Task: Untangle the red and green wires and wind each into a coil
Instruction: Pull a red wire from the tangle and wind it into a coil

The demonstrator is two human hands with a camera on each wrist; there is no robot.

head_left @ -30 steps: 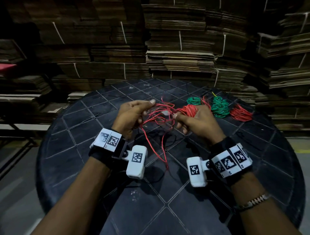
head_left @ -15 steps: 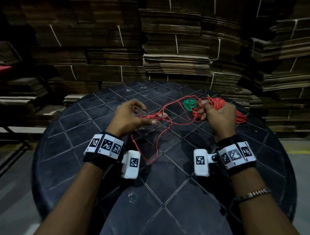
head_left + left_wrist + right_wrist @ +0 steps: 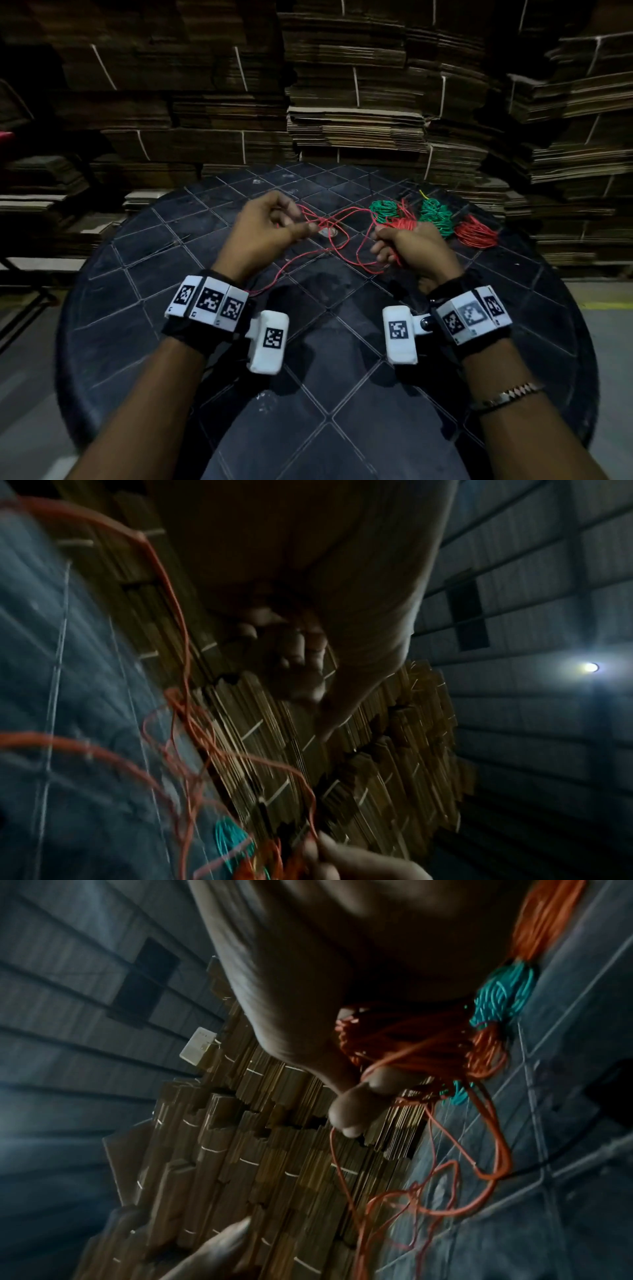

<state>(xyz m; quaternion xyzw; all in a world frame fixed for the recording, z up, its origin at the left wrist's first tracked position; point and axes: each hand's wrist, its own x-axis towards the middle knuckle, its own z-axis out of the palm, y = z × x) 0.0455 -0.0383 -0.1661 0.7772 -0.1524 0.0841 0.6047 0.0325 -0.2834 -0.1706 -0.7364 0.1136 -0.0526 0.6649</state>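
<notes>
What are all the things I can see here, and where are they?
loose red wire: one, red, strung in loops between both hands above the table
red coil in hand: one, red, gripped by the right hand
red coil: one, red, far right of the table
green coils: two, green, far side of the table, beyond the right hand
table: one, black, round, grid-lined
cardboard stacks: many, brown, behind the table
bracelet: one, metal, right forearm
wrist cameras: two, white
left hand: pinches the loose wire
right hand: holds the coil

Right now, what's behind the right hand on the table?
Behind the right hand, a green coil, a second green coil and a red coil lie on the table. The hand covers their near edges.
</notes>
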